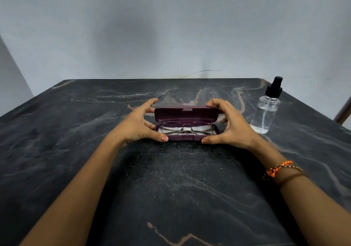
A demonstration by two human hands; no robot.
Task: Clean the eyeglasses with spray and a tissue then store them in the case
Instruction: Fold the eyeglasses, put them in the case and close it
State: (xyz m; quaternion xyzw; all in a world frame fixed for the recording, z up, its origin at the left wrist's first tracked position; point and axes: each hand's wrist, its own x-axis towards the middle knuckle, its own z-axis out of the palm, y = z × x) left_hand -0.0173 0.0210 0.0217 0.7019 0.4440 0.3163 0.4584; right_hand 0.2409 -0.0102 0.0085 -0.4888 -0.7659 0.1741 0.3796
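A person's left hand (141, 121) grips the left end of an open purple case (186, 122) on a dark marbled table (57, 150), thumb on the front edge of the tray and fingers curled behind the raised lid. Inside lie thin wire-framed eyeglasses (187, 128), folded on a white tissue (205, 127). The right hand (228, 124) holds the case's right end the same way. The frame looks light and easily bent, the lenses prone to smudges, so the bridge or hinge corners seem the safest hold. A clear spray bottle (266, 111) stands upright near the table's right edge, apart from the case.
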